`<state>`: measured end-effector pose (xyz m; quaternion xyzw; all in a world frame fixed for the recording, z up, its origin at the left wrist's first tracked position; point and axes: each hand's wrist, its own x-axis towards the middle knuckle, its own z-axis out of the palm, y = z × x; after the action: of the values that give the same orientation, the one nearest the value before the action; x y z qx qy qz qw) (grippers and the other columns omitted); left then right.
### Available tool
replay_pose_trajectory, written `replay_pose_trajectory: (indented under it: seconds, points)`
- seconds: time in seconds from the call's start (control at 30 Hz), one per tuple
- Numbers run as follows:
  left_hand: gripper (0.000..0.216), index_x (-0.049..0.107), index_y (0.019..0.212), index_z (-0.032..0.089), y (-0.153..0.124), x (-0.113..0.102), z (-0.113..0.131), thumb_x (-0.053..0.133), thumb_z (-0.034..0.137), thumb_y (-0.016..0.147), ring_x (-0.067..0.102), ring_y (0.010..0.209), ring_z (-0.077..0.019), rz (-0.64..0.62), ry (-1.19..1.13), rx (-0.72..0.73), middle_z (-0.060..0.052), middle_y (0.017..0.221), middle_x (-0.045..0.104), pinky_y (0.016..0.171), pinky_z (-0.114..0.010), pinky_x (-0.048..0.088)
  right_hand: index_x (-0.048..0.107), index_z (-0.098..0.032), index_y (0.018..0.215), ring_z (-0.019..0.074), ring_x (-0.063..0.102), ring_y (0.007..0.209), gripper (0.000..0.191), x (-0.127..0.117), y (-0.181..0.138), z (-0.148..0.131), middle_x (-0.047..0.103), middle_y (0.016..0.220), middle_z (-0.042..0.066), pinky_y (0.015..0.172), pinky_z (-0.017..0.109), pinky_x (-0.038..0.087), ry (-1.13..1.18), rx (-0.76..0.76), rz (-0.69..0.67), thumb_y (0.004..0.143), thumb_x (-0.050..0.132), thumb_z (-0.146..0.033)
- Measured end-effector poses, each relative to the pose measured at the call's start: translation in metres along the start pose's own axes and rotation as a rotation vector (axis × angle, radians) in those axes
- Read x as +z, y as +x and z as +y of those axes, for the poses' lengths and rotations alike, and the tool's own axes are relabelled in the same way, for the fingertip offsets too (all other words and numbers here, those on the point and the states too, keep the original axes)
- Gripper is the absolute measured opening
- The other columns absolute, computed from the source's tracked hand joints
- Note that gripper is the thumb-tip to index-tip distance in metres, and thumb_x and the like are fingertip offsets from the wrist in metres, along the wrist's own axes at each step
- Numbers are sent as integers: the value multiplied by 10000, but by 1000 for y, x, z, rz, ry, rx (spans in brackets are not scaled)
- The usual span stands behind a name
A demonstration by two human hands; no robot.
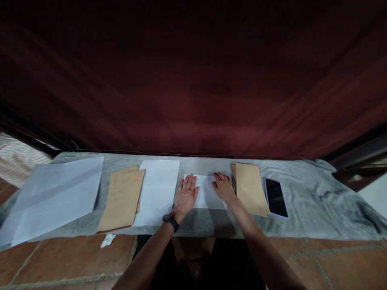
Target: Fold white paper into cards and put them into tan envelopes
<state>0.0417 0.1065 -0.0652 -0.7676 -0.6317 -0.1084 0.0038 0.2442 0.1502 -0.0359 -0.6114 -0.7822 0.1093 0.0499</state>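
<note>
A small folded white sheet of paper [205,193] lies on the grey cloth in front of me. My left hand [186,195] rests flat on its left end, fingers stretched out and thumb apart; a dark watch is on that wrist. At the sheet's right end, my right hand [223,188] touches the paper with bent fingertips, the thumb standing off from them. Left of my left hand is a stack of white paper [157,189]. Brown envelopes [247,187] lie just right of my right hand.
More brown envelopes [122,197] overlap the white stack's left side. Large white sheets [57,197] hang over the front edge at far left. A phone [275,197] lies on the grey cloth [317,201] at right. A dark red curtain [193,100] rises behind; a paper scrap [108,240] is below.
</note>
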Motion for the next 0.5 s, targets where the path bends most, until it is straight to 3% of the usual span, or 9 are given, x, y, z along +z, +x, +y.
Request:
replay_pose_trajectory:
  seconds: [0.13, 0.3, 0.5]
  points:
    - [494, 445, 1482, 165, 20, -14, -6, 372, 311, 1015, 384, 1446, -265, -68, -55, 15, -117, 1543, 459, 1200, -464, 266, 610, -219, 1264, 272, 517, 1248, 402, -23, 31, 4, 594, 1337, 114, 1077, 429, 317, 0, 0, -111, 867, 636, -274]
    - [496, 576, 1334, 175, 62, -39, -16, 653, 364, 882, 488, 1321, -289, -280, -92, 38, -133, 1384, 572, 1120, -418, 335, 643, -206, 1160, 274, 552, 1188, 470, -33, 51, 7, 652, 1219, 87, 946, 373, 410, 18, -15, -222, 726, 791, -309]
    - [461, 665, 1122, 221, 84, -50, -23, 803, 400, 720, 556, 1194, -309, -322, -111, 57, -90, 1214, 641, 999, -410, 415, 719, -204, 1016, 242, 614, 1106, 244, -46, 51, 5, 695, 1147, 70, 901, 312, 441, 65, -68, -254, 783, 757, -267]
